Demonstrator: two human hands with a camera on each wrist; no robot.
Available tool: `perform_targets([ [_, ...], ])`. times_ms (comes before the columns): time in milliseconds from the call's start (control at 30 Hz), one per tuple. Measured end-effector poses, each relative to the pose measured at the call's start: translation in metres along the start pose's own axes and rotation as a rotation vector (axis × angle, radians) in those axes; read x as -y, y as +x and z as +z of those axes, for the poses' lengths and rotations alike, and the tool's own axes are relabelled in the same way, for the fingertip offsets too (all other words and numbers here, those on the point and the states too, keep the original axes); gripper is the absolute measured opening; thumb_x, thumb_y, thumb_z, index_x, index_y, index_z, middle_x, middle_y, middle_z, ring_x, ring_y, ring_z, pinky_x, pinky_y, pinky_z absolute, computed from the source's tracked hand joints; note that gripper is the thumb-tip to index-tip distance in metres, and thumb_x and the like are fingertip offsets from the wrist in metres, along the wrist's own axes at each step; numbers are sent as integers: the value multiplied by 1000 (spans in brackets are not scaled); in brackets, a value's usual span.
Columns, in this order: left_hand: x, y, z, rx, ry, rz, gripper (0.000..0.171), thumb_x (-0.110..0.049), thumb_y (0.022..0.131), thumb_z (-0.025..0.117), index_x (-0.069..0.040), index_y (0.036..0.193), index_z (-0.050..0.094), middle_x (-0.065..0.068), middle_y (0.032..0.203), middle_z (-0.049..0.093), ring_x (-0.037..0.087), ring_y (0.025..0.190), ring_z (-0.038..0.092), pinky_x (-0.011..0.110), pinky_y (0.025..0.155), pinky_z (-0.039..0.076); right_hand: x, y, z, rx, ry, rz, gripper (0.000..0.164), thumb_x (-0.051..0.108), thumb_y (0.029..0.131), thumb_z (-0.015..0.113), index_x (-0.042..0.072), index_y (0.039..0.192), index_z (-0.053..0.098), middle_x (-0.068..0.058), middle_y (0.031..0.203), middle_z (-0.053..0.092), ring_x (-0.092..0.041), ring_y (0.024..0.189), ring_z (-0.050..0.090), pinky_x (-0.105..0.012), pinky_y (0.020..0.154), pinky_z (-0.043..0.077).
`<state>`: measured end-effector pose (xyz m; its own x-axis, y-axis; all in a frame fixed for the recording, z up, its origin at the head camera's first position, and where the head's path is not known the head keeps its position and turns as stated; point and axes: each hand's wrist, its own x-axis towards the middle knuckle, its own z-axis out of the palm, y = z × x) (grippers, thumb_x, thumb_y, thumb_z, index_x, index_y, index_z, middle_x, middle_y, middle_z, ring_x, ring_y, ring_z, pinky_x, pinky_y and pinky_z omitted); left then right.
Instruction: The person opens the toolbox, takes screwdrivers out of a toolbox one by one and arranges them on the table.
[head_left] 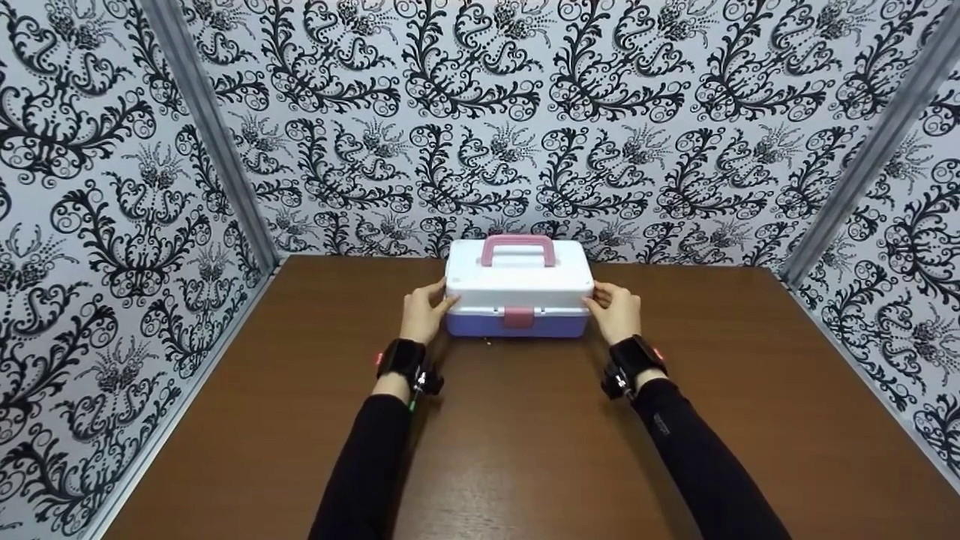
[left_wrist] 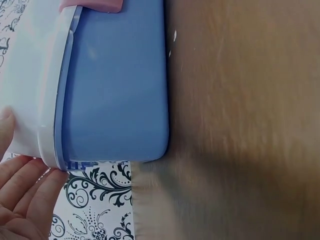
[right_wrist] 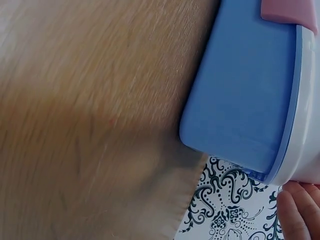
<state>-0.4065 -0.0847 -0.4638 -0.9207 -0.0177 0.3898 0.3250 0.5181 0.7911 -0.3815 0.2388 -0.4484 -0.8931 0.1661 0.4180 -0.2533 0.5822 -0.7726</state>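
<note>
A carrying case (head_left: pixel 517 285) with a white lid, a blue-purple base, a pink handle and a pink front latch stands upright near the back of the table. Its lid is down. My left hand (head_left: pixel 422 311) grips the lid's left end, thumb at the front corner and fingers along the side. At the opposite end, my right hand (head_left: pixel 616 311) holds the lid the same way. The left wrist view shows the left fingers (left_wrist: pixel 42 185) against the lid's rim. In the right wrist view, the right fingers (right_wrist: pixel 297 205) touch the lid's edge; that thumb is out of sight.
The brown wooden table (head_left: pixel 525 450) extends toward me and to both sides. Patterned black-and-white panels (head_left: pixel 480 150) rise behind it and at the sides, joined by grey corner posts (head_left: pixel 217 142). Tiny specks (head_left: pixel 487 342) lie before the case.
</note>
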Motion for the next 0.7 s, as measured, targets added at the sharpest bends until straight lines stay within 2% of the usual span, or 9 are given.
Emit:
perform_targets([
  [167,-1,-5,-2,0,-2,1,50,-25,89,73,0,131,59,20,123,64,30,119,62,40,105,49,2,-3,-3,11,-5,-9,38,-1,85,74,-16,118,63,-34,110,66,-44,103,67,-49,90,56],
  [433,-4,-16,-6,-25,22,68,49,-25,88,73,3,128,62,21,118,67,31,117,63,43,102,52,4,-12,-6,0,-39,-47,34,-1,83,75,-15,113,66,-32,106,68,-43,100,69,-47,87,58],
  [700,-6,-26,-10,-9,42,87,50,-27,90,72,4,128,62,22,119,66,32,117,63,43,101,52,5,-22,-11,17,-46,-64,34,0,85,75,-15,114,66,-33,106,68,-43,99,69,-44,85,59],
])
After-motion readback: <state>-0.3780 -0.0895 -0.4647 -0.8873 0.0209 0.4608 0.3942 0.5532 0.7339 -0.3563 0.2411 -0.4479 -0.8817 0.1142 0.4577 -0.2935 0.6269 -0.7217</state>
